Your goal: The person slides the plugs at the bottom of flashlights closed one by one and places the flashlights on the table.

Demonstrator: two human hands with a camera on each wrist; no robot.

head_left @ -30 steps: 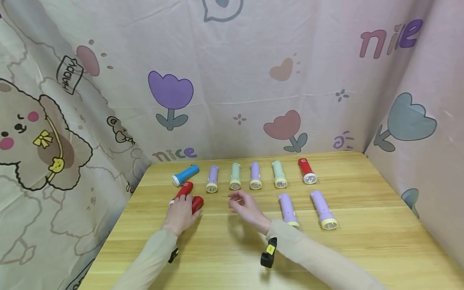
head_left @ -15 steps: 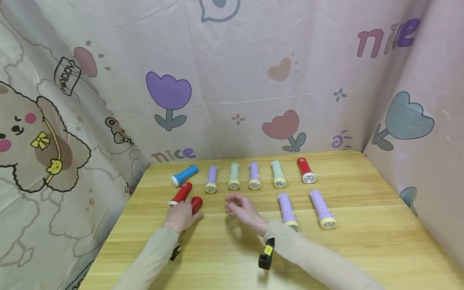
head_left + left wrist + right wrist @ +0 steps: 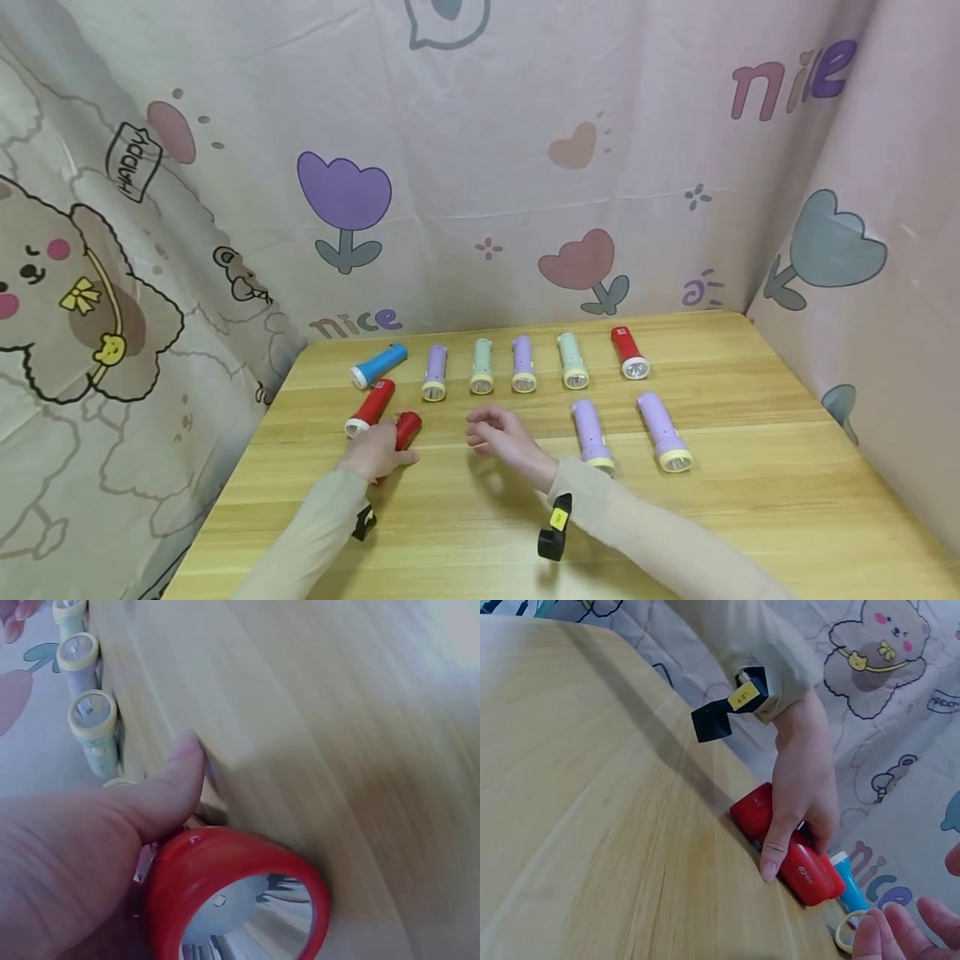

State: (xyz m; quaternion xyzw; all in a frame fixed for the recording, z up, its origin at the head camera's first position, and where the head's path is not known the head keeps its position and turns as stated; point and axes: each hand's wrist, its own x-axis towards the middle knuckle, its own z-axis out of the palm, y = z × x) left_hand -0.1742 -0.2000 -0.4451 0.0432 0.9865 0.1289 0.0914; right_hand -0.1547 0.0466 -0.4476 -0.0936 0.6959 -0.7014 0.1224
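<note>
My left hand (image 3: 375,450) grips a red flashlight (image 3: 408,428) that lies on the table. In the right wrist view its thumb is on the near side of the barrel and the fingers reach over the far side. The left wrist view shows the flashlight's wide red head (image 3: 217,855) with its silvery reflector. Just left of that hand lies another red flashlight (image 3: 375,402) with a white rim, its head close to the fingers. My right hand (image 3: 512,442) hovers above the table's middle, fingers loosely bent, holding nothing.
Along the back lie a blue flashlight (image 3: 380,365), several purple and green ones such as this green flashlight (image 3: 482,362), and a red flashlight (image 3: 628,350). Two purple flashlights (image 3: 660,425) lie right of my right hand. A patterned curtain (image 3: 465,167) hangs behind the wooden table (image 3: 465,533).
My left fingers have drawn back off the left red flashlight, uncovering more of its white rim, and stay around the other one. The right hand has barely moved; the head view has shifted slightly.
</note>
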